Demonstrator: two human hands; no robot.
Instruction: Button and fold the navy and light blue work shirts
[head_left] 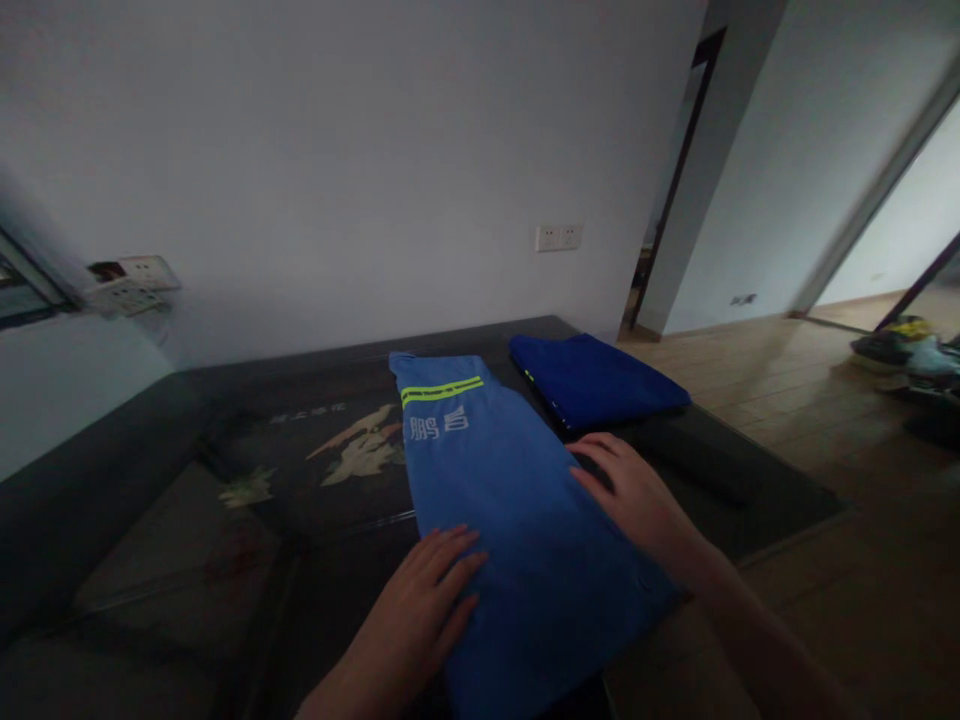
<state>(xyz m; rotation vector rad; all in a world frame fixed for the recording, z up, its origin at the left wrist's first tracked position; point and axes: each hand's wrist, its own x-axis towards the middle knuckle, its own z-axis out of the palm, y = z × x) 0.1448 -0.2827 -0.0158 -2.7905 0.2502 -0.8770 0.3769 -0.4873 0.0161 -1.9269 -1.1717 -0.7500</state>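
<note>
A light blue garment [510, 500], folded into a long strip, lies on the dark table. Near its far end it carries a yellow-green stripe and pale printed characters. My left hand [427, 600] rests at its left edge, fingers stretched out and slightly apart. On the right edge lies my right hand [622, 485], thumb and fingers spread, touching the cloth. Neither hand visibly grips the fabric. Beyond my right hand is a darker blue folded garment [596, 378] with small yellow-green marks along its left edge.
The dark table [322, 570] has a glossy top with a bird-like picture [364, 450]. It stands against a white wall with a double socket [559, 237]. A dark long object [697, 465] lies at the right. Several items [919, 355] sit on the wooden floor.
</note>
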